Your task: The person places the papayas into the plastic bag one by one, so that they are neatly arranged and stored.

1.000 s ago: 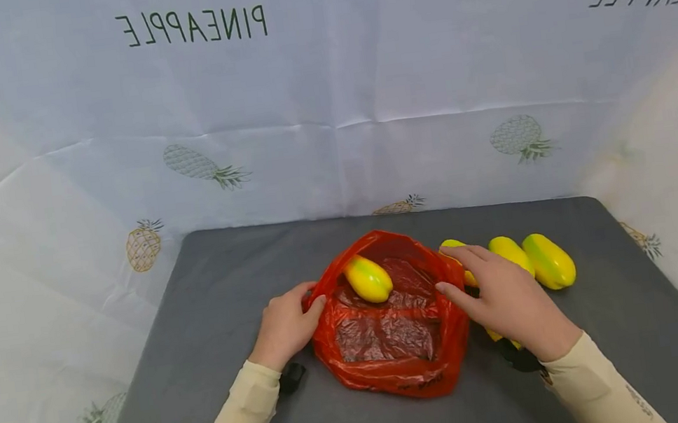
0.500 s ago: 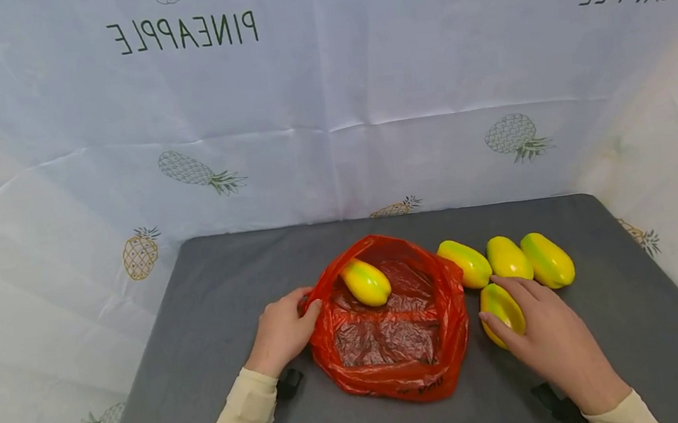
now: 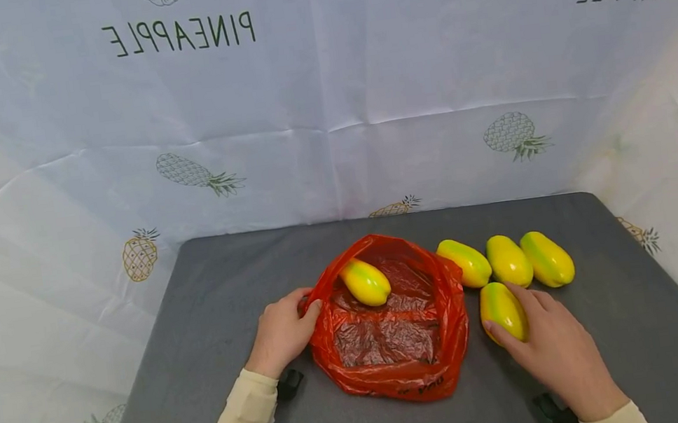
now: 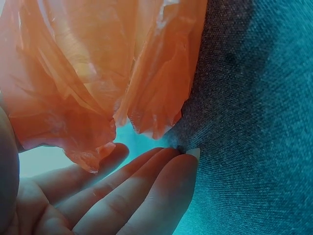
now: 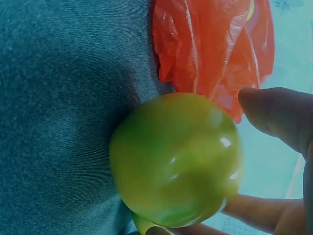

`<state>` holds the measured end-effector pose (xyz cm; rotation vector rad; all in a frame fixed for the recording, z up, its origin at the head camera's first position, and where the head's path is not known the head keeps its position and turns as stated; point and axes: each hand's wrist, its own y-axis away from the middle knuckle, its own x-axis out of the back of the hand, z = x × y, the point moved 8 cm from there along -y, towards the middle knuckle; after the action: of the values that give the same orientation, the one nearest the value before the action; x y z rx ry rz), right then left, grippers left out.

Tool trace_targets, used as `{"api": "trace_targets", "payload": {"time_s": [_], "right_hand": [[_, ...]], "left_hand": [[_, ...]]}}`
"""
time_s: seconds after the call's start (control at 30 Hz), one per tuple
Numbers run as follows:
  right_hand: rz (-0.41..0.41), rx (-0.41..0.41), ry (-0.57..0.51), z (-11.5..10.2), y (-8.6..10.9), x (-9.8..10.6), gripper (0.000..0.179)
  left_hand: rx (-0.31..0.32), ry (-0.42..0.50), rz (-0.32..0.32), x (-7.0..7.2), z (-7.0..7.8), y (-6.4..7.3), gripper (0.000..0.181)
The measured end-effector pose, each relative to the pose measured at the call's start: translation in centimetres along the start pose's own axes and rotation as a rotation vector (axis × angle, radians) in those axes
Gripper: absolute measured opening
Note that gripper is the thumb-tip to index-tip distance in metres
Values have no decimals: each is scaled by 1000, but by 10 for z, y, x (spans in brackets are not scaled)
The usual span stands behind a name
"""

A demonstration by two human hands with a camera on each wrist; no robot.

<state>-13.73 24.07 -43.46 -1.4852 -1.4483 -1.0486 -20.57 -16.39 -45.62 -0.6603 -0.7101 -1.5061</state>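
Note:
A red plastic bag [image 3: 398, 380] stands with its mouth wide on the grey table, one yellow-green papaya [image 3: 367, 284] inside it. My left hand [image 3: 284, 332] holds the bag's left rim between thumb and fingers; in the left wrist view the thin film [image 4: 93, 122] hangs between them. To the right of the bag, my right hand [image 3: 555, 347] grips another papaya [image 3: 502, 311], thumb on its near side and fingers on its far right side. The right wrist view shows this papaya [image 5: 176, 159] large, low over the cloth, with the thumb [image 5: 274, 110] beside it.
Behind the right hand lie three more papayas: one by the bag's rim [image 3: 464, 263], a middle one [image 3: 509, 261] and a right one [image 3: 548, 260]. A pineapple-print curtain [image 3: 325, 100] rises behind the grey table [image 3: 226, 275] and along its sides.
My right hand has left the bag's right rim, moved right and toward me, and closed on the near papaya, which has turned slightly. The left hand keeps its hold on the rim.

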Motion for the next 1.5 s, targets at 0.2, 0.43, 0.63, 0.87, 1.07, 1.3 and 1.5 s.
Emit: {"api": "trace_targets", "payload": {"time_s": [0.2, 0.43, 0.63, 0.87, 1.07, 1.3, 1.5], "right_hand": [[-32, -37, 7, 4, -4, -6, 98], [-34, -44, 5, 3, -7, -9, 95], [-26, -33, -4, 3, -6, -10, 89], [-45, -39, -7, 5, -7, -13, 90], [-57, -36, -13, 6, -6, -14, 89], [-73, -39, -19, 7, -4, -14, 90], [-71, -25, -16, 6, -1, -11, 89]], "left_hand": [[10, 4, 0, 1, -1, 1, 41], [2, -6, 6, 0, 0, 2, 43], [10, 1, 7, -1, -1, 2, 42], [-2, 2, 11, -1, 0, 2, 42], [-12, -1, 24, -1, 2, 2, 40], [-8, -1, 23, -1, 3, 3, 41], [-7, 8, 23, -1, 3, 3, 40]]}}
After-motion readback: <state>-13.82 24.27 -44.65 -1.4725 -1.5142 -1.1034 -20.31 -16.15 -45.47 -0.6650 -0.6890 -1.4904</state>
